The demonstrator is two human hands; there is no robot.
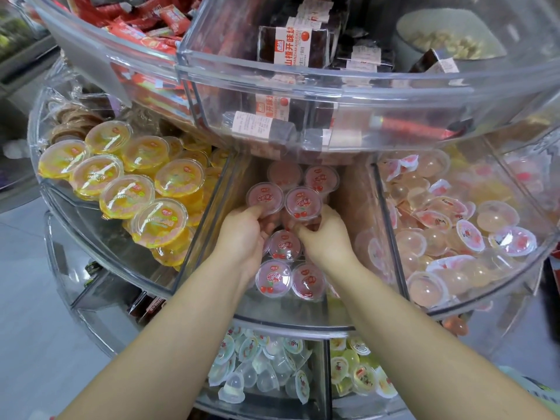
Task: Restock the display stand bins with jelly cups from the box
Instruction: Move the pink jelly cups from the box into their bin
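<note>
Head cam was looking straight down into the middle bin (pixel 209 237) of the clear display stand (pixel 394 95), where the pink jelly cups (pixel 303 204) sat lid-up with little cherry prints on top. Both hands were reaching into that bin together: the left hand (pixel 245 234) had its fingers curled round the near edge of one pink cup (pixel 264 197), and the right hand (pixel 324 237) was pinching the rim of the cup right beside it, so each was holding a cup rather than hanging loose. Two more pink ones sat behind those toward the back, partly under the upper tier, and three others lay nearer the front wall, between and below the wrists. Next bin over on the left was packed with yellow jelly cups (pixel 127 192), neatly rowed, with some brown round snacks (pixel 72 119) behind them. On the right, the bin (pixel 391 225) held a jumbled pile of small pale jelly cups (pixel 454 231) tipped every which way. Up top, the tier had red wrapped candies (pixel 145 28) and dark hawthorn bars (pixel 291 47) with white labels. Down below, the lower tier showed clear and greenish mini jellies (pixel 266 368). Didn't spot the box anywhere in frame.
</note>
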